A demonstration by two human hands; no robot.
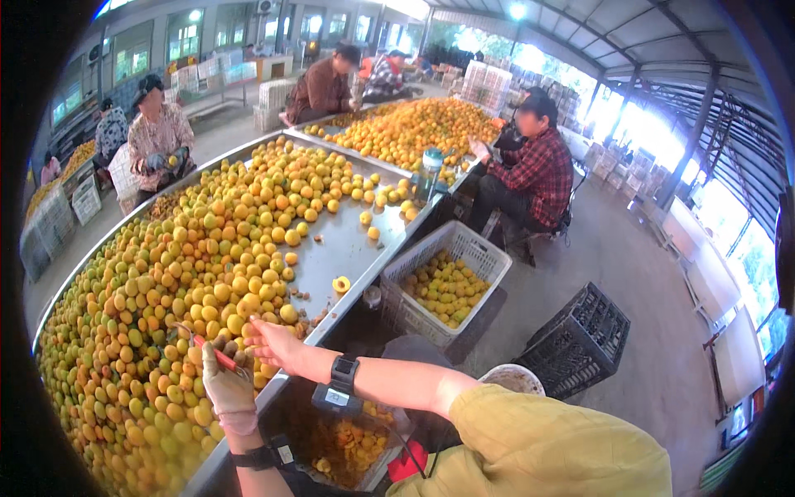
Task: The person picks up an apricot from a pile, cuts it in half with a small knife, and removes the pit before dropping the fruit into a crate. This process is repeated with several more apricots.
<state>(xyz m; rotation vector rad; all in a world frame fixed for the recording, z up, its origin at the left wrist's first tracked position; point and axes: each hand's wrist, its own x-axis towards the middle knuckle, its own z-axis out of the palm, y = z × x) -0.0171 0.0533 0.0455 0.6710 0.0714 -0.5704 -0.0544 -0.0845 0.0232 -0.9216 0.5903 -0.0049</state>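
Observation:
My left hand point(228, 381), in a pale glove, is closed around a red-handled tool point(217, 354). A thin metal tip sticks out from it toward the fruit; I cannot tell its exact kind. Just to the right, my bare right hand point(281, 346) stretches over the heap with fingers extended, and nothing shows in it. Both hands are at the near edge of a big metal table point(352, 248) piled with yellow-orange and greenish apricots point(190, 273). One cut apricot point(341, 284) lies apart on the bare metal.
Below the table edge, a bin point(356, 447) contains orange fruit pieces. A white crate point(455, 286) of apricots, a black crate point(580, 340) and a white bucket point(515, 378) stand at right. A bottle point(429, 174) stands on the table edge. Co-workers sit around the tables, one in red plaid point(530, 178).

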